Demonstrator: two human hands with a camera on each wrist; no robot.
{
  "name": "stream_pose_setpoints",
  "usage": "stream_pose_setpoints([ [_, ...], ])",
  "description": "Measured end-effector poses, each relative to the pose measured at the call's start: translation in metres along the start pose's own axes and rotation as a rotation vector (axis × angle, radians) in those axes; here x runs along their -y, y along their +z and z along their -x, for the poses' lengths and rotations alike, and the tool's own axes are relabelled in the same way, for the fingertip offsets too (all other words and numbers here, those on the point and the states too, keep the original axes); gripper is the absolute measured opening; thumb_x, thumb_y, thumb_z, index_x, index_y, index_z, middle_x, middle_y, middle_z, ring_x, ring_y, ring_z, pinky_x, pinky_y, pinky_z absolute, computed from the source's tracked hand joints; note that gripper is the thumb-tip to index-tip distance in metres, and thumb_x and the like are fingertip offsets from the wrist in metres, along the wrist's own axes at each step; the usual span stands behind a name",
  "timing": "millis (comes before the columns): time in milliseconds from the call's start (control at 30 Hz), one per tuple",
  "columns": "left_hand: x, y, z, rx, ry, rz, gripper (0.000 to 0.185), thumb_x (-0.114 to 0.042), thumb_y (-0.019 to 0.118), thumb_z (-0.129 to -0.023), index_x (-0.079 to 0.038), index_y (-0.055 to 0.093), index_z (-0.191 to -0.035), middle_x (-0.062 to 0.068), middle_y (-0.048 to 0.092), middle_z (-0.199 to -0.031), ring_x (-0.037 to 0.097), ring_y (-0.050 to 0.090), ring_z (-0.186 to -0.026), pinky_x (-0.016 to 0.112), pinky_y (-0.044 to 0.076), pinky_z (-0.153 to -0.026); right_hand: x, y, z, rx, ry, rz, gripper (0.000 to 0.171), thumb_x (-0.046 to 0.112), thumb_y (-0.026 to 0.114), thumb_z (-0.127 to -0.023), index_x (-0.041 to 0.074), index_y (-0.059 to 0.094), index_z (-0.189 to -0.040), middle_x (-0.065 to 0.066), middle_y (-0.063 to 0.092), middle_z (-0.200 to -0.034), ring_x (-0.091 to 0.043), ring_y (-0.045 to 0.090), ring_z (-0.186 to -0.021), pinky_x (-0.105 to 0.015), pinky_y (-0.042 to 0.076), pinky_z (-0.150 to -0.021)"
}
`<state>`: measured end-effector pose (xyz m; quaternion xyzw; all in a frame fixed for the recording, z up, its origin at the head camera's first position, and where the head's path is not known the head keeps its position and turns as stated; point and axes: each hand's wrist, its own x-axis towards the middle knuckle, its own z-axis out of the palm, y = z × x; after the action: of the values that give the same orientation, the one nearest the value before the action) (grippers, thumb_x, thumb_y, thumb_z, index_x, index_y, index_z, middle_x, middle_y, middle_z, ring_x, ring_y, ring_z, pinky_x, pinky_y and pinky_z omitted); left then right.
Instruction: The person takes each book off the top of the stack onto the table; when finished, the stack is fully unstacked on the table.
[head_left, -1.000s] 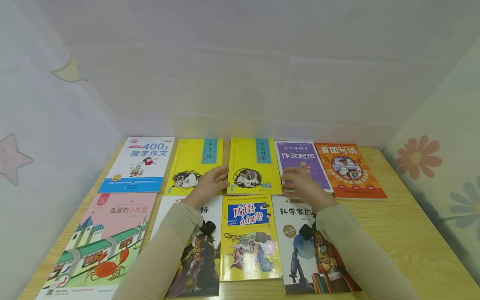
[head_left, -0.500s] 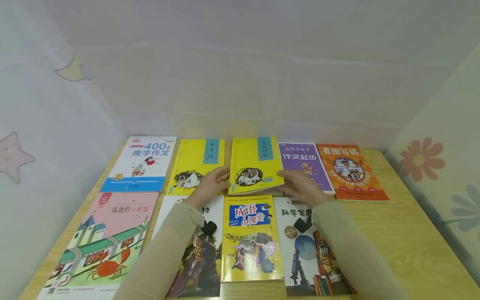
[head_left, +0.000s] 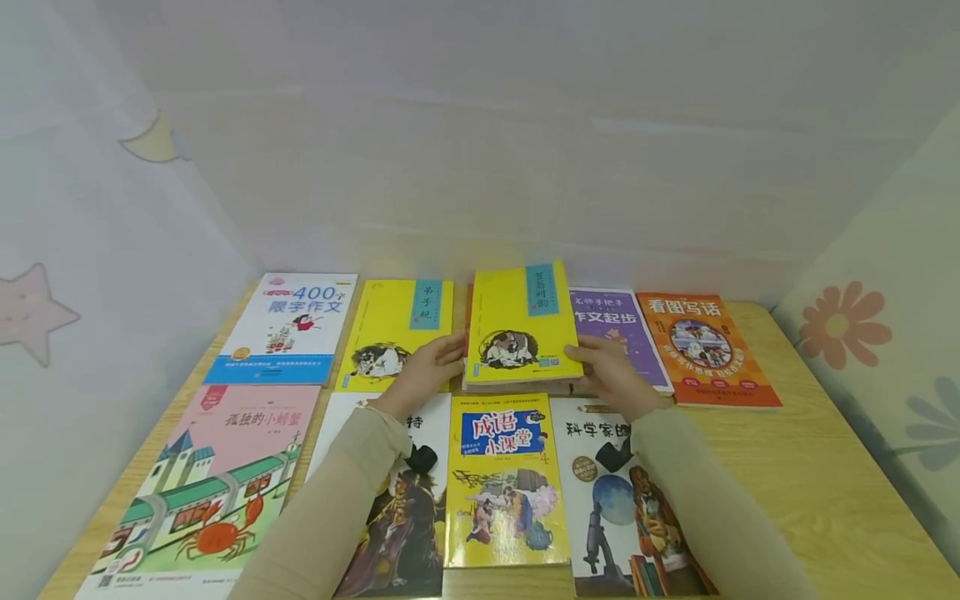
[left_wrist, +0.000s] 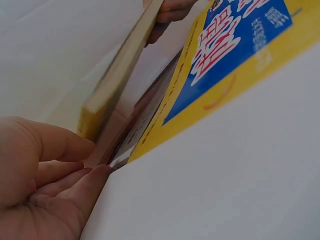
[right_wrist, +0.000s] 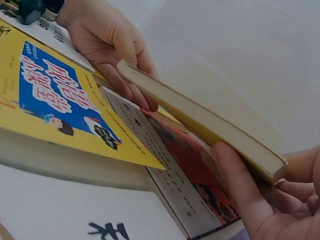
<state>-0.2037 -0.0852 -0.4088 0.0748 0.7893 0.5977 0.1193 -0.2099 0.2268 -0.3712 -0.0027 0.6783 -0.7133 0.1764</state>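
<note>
My right hand (head_left: 611,375) pinches the lower right corner of a yellow book (head_left: 517,292) with a blue title strip. In the right wrist view the yellow book (right_wrist: 220,131) is raised and tilted, its page edge toward the camera. Under it lies another book (right_wrist: 172,172), part white and part red. My left hand (head_left: 431,371) is beside the left edges of these two books, fingers loosely bent. In the left wrist view the left hand (left_wrist: 47,180) has its fingertips by the raised book's corner; whether they touch it is unclear.
Left of the hands lie a second yellow book (head_left: 375,321), a white-and-blue book (head_left: 281,329) and a pink crab book (head_left: 217,483). Purple (head_left: 618,333) and orange (head_left: 705,350) books lie right. In front are a yellow idiom book (head_left: 510,483) and white books (head_left: 592,442). Fabric walls enclose the table (head_left: 810,475).
My right hand has taken hold of the yellow book's right corner and raised it, shifting it slightly right and uncovering the book below. The left hand has stayed beside it.
</note>
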Motion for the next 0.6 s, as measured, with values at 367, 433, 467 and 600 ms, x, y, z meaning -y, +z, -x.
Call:
stream_pose_setpoints([
  [367, 0.001, 0.001, 0.001, 0.002, 0.0, 0.024, 0.061, -0.018, 0.058, -0.104, -0.018, 0.034, -0.16, 0.0, 0.043, -0.158, 0.021, 0.041, -0.144, 0.043, 0.037, -0.117, 0.006, -0.067, 0.057, 0.18, -0.185, -0.106, 0.045, 0.011, 0.047, -0.108, 0.01, 0.045, -0.153, -0.005, 0.067, -0.132, -0.017, 0.069, -0.112, -0.032, 0.058, -0.092],
  [433, 0.002, 0.001, 0.0, 0.002, 0.001, 0.024, 0.06, -0.017, 0.058, -0.104, -0.019, 0.034, -0.159, 0.0, 0.043, -0.158, 0.022, 0.041, -0.144, 0.044, 0.038, -0.116, 0.005, -0.083, 0.07, 0.225, -0.219, -0.128, 0.041, 0.007, 0.042, -0.109, 0.016, 0.054, -0.147, -0.002, 0.07, -0.126, -0.017, 0.071, -0.109, -0.03, 0.059, -0.089],
  [467, 0.002, 0.001, 0.0, 0.002, 0.0, 0.023, 0.06, -0.017, 0.058, -0.104, -0.019, 0.035, -0.159, 0.0, 0.043, -0.158, 0.022, 0.041, -0.144, 0.044, 0.038, -0.116, 0.004, -0.092, 0.077, 0.242, -0.236, -0.135, 0.041, 0.004, 0.04, -0.109, 0.019, 0.058, -0.144, -0.002, 0.071, -0.125, -0.017, 0.071, -0.108, -0.029, 0.059, -0.088],
  [600, 0.002, 0.002, 0.0, -0.002, -0.009, 0.022, 0.059, -0.018, 0.059, -0.104, -0.02, 0.037, -0.158, -0.001, 0.044, -0.157, 0.02, 0.042, -0.144, 0.043, 0.039, -0.115, -0.001, -0.125, 0.105, 0.286, -0.274, -0.121, 0.048, 0.0, 0.032, -0.11, 0.024, 0.061, -0.14, -0.002, 0.071, -0.125, -0.016, 0.071, -0.106, -0.028, 0.059, -0.086],
])
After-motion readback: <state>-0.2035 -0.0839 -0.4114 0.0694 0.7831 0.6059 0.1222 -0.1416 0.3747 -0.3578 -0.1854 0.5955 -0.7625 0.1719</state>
